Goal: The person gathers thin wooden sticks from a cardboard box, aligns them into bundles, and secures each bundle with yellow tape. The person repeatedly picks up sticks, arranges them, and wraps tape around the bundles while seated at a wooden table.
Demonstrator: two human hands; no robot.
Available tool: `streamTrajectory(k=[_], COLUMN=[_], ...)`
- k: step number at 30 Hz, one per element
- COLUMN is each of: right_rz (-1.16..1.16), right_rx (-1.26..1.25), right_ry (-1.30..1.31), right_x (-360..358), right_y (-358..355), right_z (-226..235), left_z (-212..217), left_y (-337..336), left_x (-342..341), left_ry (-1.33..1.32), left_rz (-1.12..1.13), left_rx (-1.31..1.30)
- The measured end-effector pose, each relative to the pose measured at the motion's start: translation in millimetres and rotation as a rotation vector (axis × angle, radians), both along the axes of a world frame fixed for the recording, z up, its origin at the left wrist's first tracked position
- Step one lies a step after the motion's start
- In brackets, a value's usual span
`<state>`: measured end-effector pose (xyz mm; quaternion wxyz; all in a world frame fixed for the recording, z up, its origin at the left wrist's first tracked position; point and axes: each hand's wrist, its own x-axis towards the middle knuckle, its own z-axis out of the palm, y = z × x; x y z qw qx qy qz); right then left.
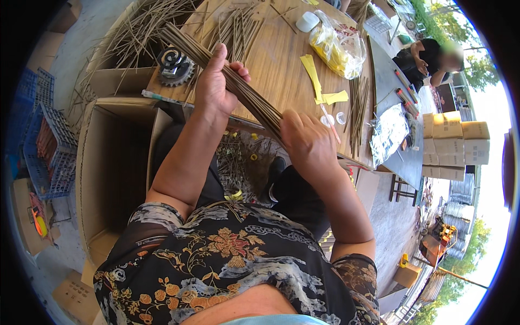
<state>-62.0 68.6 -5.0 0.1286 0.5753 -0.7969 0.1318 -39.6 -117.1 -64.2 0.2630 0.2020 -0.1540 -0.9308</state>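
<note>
A bundle of thin brown sticks [227, 76] runs slantwise between both hands, above the near edge of the wooden worktop [281, 59]. The left hand [215, 81] grips the bundle near its middle, fingers [238, 69] wrapped round it and thumb raised along the near side. The right hand [307, 142] clamps the lower end of the same bundle, fingers curled shut on the sticks. The upper end of the bundle reaches out past the left hand toward the far left of the worktop.

On the worktop, more loose sticks [238, 24] lie scattered behind the hands, and a second neat row of sticks [357, 111] lies to the right. A toothed metal wheel [174, 66] sits just left of the left hand. Strips of yellow paper [317, 81] lie near the middle, with a clear bag of yellow material [338, 46] beyond them. An open cardboard box [111, 168] stands on the floor at the person's left, next to blue plastic crates [46, 143]. Another person [430, 59] sits at the far right end.
</note>
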Motion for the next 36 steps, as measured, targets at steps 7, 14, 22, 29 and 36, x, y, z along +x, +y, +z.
streamTrajectory(k=[7, 14, 22, 29, 36], right_rz=[0.014, 0.006, -0.046, -0.297, -0.571], right_rx=[0.044, 0.05, 0.029, -0.075, -0.075], right_ry=[-0.003, -0.03, -0.02, -0.217, -0.852], right_x=[1.7, 1.4, -0.8, -3.5, -81.3], right_y=[37.3, 50.4, 71.7, 90.7, 38.2], right_z=[11.6, 15.2, 16.9, 11.6, -41.1], left_z=[-0.3, 2.4, -4.0, -4.4, -3.0], left_y=[-9.4, -13.5, -33.4, -44.4, -56.7], left_x=[0.6, 2.1, 5.1, 7.1, 14.7], left_ry=[0.009, 0.02, 0.045, 0.079, 0.189], left_rz=[0.054, 0.062, 0.12, 0.132, 0.036], left_rx=[0.005, 0.033, 0.101, 0.038, -0.003])
